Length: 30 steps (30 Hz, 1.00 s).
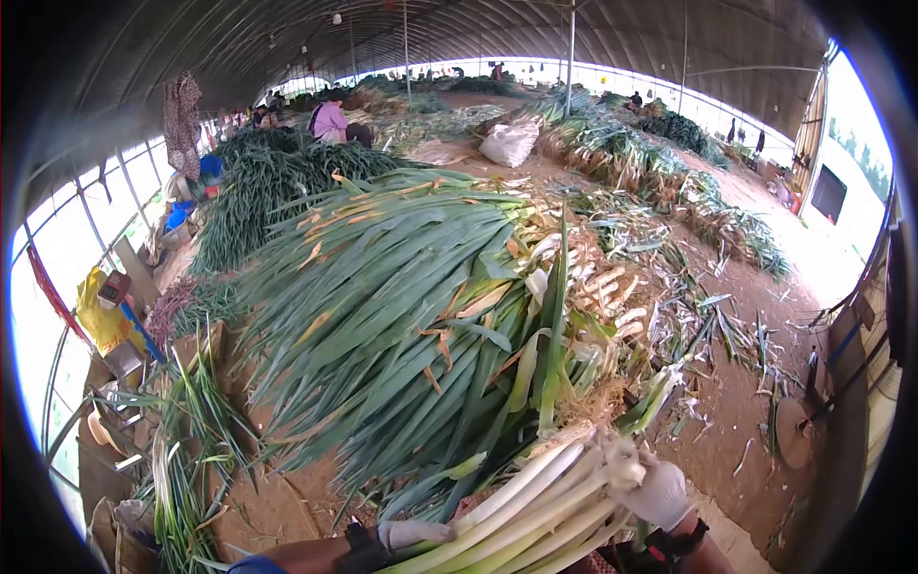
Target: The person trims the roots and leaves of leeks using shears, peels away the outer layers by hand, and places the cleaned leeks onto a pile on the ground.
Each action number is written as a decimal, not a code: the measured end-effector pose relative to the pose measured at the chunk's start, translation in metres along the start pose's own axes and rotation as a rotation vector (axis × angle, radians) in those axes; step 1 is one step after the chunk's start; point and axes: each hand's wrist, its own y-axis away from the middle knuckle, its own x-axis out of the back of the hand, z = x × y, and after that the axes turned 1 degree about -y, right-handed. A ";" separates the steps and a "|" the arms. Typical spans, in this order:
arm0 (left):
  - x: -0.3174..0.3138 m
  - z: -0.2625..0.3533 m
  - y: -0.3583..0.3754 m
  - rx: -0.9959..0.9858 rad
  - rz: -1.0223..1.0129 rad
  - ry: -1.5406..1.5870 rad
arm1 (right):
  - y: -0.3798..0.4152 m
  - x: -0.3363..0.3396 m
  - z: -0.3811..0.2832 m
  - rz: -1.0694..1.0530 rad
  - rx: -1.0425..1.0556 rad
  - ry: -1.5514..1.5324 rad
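Note:
A bundle of long leeks with white stalks (pixel 535 497) lies across the bottom of the view. My left hand (pixel 416 534), in a pale glove, is at the bundle's lower left, fingers wrapped over the stalks. At the root end on the right, my right hand (pixel 655 488), also gloved, is closed around the white ends near the roots. Just beyond the bundle rises a big heap of leeks with broad green leaves (pixel 402 277), roots facing right.
Loose leeks (pixel 177 497) lie at the lower left, near a yellow bag (pixel 100 316). Leaf scraps litter the soil (pixel 717 450) on the right. Farther back are a white sack (pixel 510 143), more leek heaps (pixel 277 182) and a seated person in pink (pixel 332 122).

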 end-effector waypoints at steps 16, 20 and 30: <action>-0.031 0.014 0.026 -0.001 -0.150 0.170 | -0.073 0.104 0.152 0.750 -0.315 0.206; -0.041 0.042 0.032 0.064 -0.128 0.191 | -0.060 0.098 0.133 0.413 -0.165 -0.550; -0.059 0.070 0.033 0.046 -0.171 -0.095 | -0.062 0.015 0.001 0.192 0.532 -0.214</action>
